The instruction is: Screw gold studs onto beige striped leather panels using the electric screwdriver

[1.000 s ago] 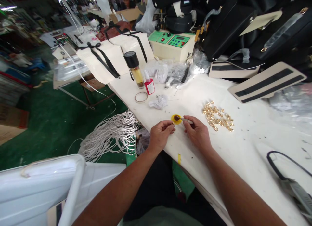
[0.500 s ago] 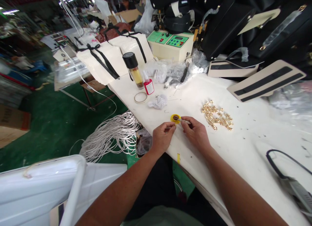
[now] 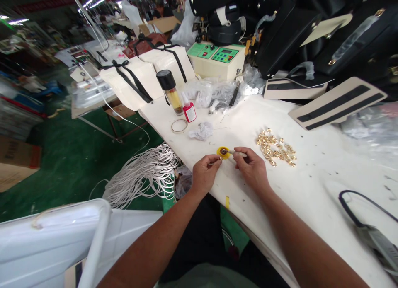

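A small round yellow dish (image 3: pixel 220 155) with dark brown contents lies on the white table near its front edge. My right hand (image 3: pixel 252 167) is closed on a thin pale stick-like tool (image 3: pixel 242 154), its tip at the dish. Left of the dish, my left hand (image 3: pixel 203 172) is closed in a pinch on a tiny gold-coloured metal piece, mostly hidden by the fingertips. Beyond my right hand lies a loose pile of small gold metal fittings (image 3: pixel 273 149). The two hands are apart.
A red bottle (image 3: pixel 190 113), a black-capped jar (image 3: pixel 174 97), a ring (image 3: pixel 179 126) and crumpled paper (image 3: pixel 201 131) stand or lie beyond. A green-panelled machine (image 3: pixel 217 60) and black bags (image 3: pixel 289 35) line the back. At right is a corded grey device (image 3: pixel 376 240); coiled white cord (image 3: pixel 139 176) covers the floor.
The tool in my right hand has drawn back slightly to the right, its tip still at the dish. My left hand has shifted a little left. The view has tilted slightly.
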Motion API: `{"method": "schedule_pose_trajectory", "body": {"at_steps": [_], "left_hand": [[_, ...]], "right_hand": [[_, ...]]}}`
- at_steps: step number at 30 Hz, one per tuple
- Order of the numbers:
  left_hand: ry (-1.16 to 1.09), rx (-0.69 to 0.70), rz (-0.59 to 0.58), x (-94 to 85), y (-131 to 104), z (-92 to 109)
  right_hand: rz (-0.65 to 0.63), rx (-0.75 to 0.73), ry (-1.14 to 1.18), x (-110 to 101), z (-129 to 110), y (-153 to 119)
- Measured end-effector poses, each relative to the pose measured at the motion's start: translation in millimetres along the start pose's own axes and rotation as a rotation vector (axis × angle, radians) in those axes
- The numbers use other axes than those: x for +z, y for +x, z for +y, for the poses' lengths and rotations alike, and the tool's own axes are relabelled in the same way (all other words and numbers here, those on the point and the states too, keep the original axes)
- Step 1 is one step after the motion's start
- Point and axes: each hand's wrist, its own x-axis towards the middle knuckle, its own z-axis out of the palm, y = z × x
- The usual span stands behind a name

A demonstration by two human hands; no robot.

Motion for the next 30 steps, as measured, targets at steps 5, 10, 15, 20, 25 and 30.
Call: {"method": "schedule_pose_trajectory", "body": {"at_steps": [5,10,15,20,25,30], "left_hand": [[-0.049,-0.031,-0.004,1.1,1.8,-0.6],[-0.149,-0.016,-0.028,3.3,2.3,-3.1],[-0.16,-0.012,-0.033,3.8,1.0,-5.4],[-0.135,0.003,-0.048,3.8,0.8,-5.9],[-0.121,-0.003,-0.044,4.2,0.3,-2.3],[-0.106,-0.011,-0.039,4.7,-0.1,-0.7]], "right_hand": [[-0.015,0.021,0.156,-6.8,-3.3,2.1],[-0.021,0.004,0.338,-7.8,5.9,4.9],[-0.043,0.003,0.429,-2.2,10.3,2.2],[-0.064,-0.007,0.421,-0.7,11.0,-0.2],[-0.069,-0.011,0.395,-0.3,10.2,-0.5],[-0.085,-0.031,0.38,-0.4,7.4,-0.9]]}}
